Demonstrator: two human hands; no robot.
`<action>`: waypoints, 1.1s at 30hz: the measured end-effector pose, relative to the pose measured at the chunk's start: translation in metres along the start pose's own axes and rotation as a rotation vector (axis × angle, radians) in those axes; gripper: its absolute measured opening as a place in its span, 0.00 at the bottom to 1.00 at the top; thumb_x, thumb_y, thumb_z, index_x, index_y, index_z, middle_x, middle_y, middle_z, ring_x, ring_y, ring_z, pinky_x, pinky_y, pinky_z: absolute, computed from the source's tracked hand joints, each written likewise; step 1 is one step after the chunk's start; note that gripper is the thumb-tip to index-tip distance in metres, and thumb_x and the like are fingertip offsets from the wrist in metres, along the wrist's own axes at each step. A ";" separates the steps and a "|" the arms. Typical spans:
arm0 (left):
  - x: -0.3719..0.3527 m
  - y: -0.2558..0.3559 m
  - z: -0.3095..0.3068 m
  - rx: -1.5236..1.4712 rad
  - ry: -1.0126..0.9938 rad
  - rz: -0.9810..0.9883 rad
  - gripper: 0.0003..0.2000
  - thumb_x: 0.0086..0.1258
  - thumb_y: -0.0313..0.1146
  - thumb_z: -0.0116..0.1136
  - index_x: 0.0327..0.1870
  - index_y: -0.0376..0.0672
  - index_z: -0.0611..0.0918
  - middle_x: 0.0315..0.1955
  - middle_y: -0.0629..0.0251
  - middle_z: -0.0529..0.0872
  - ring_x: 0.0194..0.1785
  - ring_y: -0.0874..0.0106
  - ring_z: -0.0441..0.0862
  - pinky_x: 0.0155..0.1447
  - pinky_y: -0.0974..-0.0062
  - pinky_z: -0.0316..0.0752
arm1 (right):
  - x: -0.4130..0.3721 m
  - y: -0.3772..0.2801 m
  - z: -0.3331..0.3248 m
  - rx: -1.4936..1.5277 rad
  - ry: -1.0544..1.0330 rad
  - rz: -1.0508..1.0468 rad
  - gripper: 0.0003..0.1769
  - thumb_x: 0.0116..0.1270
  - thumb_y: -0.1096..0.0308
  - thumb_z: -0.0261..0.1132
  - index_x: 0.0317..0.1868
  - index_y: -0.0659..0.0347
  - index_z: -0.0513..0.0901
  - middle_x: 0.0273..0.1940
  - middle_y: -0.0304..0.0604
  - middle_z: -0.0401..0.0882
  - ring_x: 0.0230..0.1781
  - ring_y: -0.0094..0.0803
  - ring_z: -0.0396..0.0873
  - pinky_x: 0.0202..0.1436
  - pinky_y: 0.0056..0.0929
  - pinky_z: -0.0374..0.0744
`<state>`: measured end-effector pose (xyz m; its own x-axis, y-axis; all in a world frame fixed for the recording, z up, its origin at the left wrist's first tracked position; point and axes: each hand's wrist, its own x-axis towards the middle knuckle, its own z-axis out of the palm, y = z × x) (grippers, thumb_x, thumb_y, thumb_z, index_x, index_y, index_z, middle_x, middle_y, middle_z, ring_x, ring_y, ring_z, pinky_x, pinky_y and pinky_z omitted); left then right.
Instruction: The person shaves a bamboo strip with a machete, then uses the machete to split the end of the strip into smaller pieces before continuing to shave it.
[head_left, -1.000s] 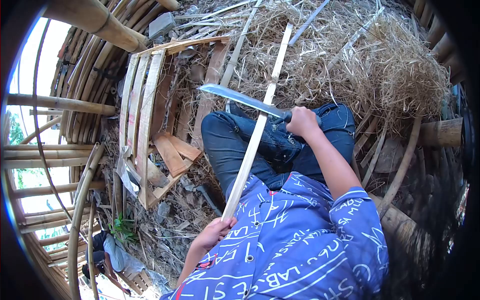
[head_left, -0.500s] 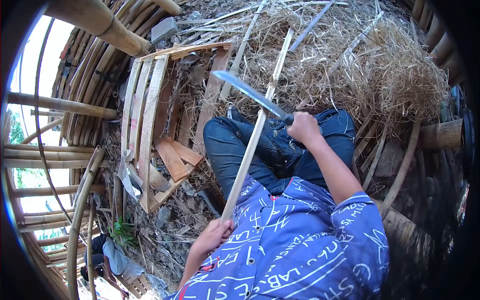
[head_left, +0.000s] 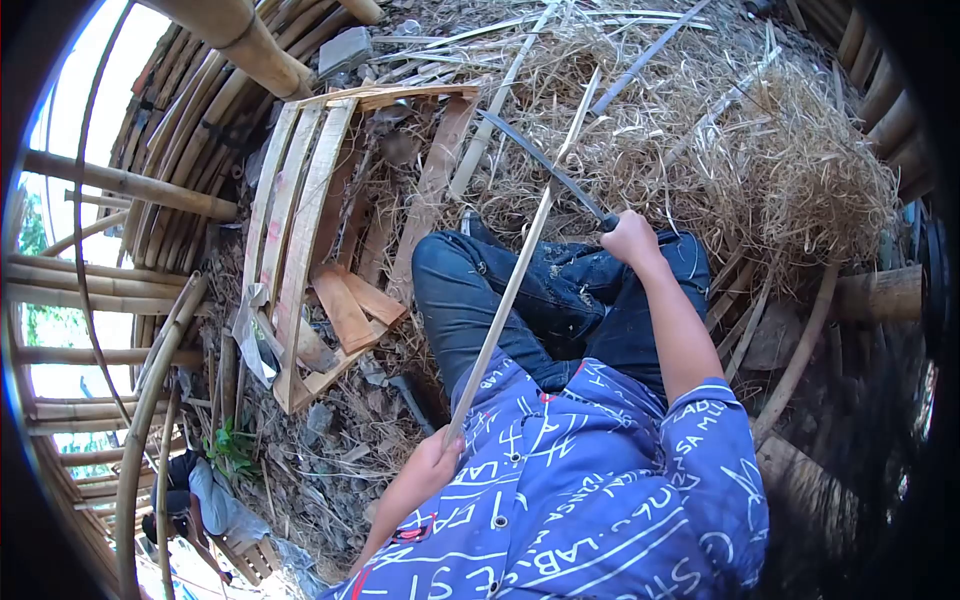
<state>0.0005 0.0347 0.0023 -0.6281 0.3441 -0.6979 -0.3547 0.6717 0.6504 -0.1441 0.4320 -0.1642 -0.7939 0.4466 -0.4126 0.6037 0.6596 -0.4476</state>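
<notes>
The left hand (head_left: 425, 468) is closed narrowly around the near end of a long wood strip (head_left: 511, 285), against the shirt (head_left: 600, 480), while the right hand (head_left: 632, 238) is wrapped around the dark handle (head_left: 608, 223) of a long knife (head_left: 560, 178). From the left hand the strip runs up and away over the jeans (head_left: 455, 300), and its thin far end reaches over the pile of shavings (head_left: 800, 170). The blade crosses it beyond the knees; whether the edge bites into the wood or only lies against it, I cannot tell. The strip looks light and fairly stiff, though so slim a length probably flexes toward the tip and could split along the grain. Its rough faces should not slip much, but may leave splinters. The near end, behind the blade, seems the safe place to hold it; the knife, likely heavier toward the blade, is best taken by the handle alone. The left fingers hide the strip's butt end, and the right fist covers most of the handle. At lower left a bent-over person (head_left: 208, 497) is small and partly hidden behind bamboo poles (head_left: 150, 400), and the dark lens rim cuts off the corners.
</notes>
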 end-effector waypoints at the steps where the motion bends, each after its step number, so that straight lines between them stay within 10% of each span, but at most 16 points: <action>1: 0.001 -0.002 0.000 0.001 0.021 -0.036 0.11 0.75 0.34 0.45 0.41 0.34 0.76 0.26 0.60 0.78 0.32 0.71 0.74 0.42 0.71 0.72 | 0.002 -0.002 -0.001 -0.018 0.006 -0.008 0.17 0.49 0.65 0.63 0.38 0.66 0.84 0.39 0.60 0.83 0.43 0.53 0.83 0.50 0.44 0.80; 5: 0.004 -0.010 -0.007 0.145 0.090 0.080 0.08 0.74 0.31 0.46 0.38 0.37 0.76 0.25 0.68 0.78 0.29 0.74 0.73 0.36 0.73 0.70 | -0.008 0.000 0.015 0.003 0.103 -0.084 0.16 0.50 0.64 0.63 0.36 0.68 0.83 0.39 0.63 0.82 0.43 0.57 0.81 0.49 0.47 0.79; 10: -0.003 0.036 -0.013 0.433 0.352 -0.095 0.10 0.71 0.33 0.48 0.39 0.34 0.76 0.26 0.38 0.81 0.36 0.40 0.79 0.40 0.47 0.72 | -0.053 -0.004 0.026 0.147 0.039 -0.160 0.16 0.51 0.60 0.66 0.32 0.67 0.83 0.34 0.63 0.82 0.40 0.57 0.81 0.46 0.48 0.79; 15: -0.015 0.066 -0.037 0.674 0.539 -0.161 0.08 0.70 0.34 0.51 0.37 0.38 0.73 0.23 0.45 0.81 0.33 0.45 0.81 0.38 0.49 0.73 | -0.107 -0.019 0.031 0.380 -0.042 -0.297 0.12 0.50 0.65 0.65 0.25 0.69 0.80 0.23 0.59 0.79 0.27 0.54 0.81 0.31 0.42 0.76; 22: -0.049 0.084 -0.078 0.714 0.752 0.005 0.09 0.69 0.34 0.53 0.34 0.38 0.78 0.24 0.49 0.81 0.32 0.49 0.80 0.37 0.54 0.72 | -0.161 -0.040 0.035 0.613 -0.112 -0.432 0.19 0.57 0.59 0.70 0.25 0.69 0.79 0.16 0.46 0.75 0.19 0.23 0.71 0.24 0.32 0.70; 33: -0.082 0.097 -0.090 0.708 0.980 0.636 0.08 0.51 0.25 0.71 0.32 0.34 0.85 0.18 0.58 0.82 0.22 0.66 0.83 0.25 0.75 0.71 | -0.211 -0.086 -0.015 0.750 -0.434 -0.504 0.22 0.66 0.53 0.65 0.28 0.67 0.75 0.14 0.38 0.69 0.18 0.22 0.66 0.21 0.29 0.67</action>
<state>-0.0444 0.0120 0.1497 -0.8823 0.3141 0.3505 0.4185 0.8644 0.2786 -0.0299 0.2901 -0.0263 -0.9648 -0.1377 -0.2239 0.2125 0.0923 -0.9728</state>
